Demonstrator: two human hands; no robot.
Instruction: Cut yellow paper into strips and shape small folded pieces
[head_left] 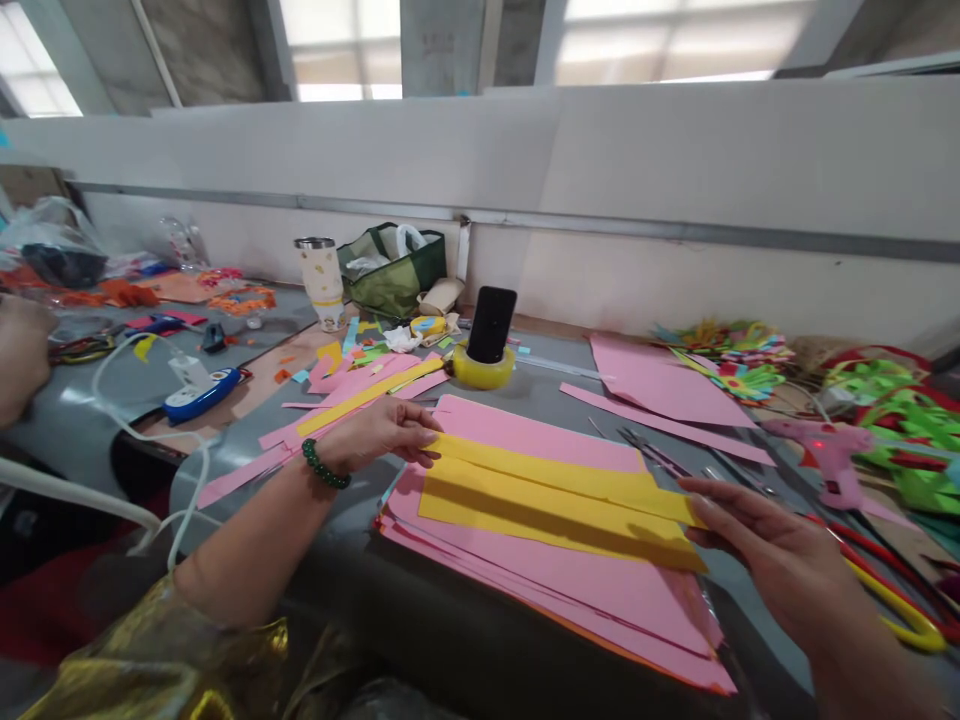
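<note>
Left hand (384, 428) and right hand (776, 548) each pinch one end of a yellow strip (555, 472), held above the yellow sheet (551, 520) on pink paper (555, 594). Green bag (386, 292): white plastic (410, 240) inside. Tumbler (321, 285): contents hidden. Yellow ring (482, 374): phone (493, 322) propped in it.

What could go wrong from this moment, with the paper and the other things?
The yellow paper strip is pinched at its ends by the left hand and right hand; a hard pull might crease it. The pink glue gun, showing a red light, is beyond the right hand; if hot, a careless touch could burn. The phone stands in a yellow base, so a bump might tip it.
</note>
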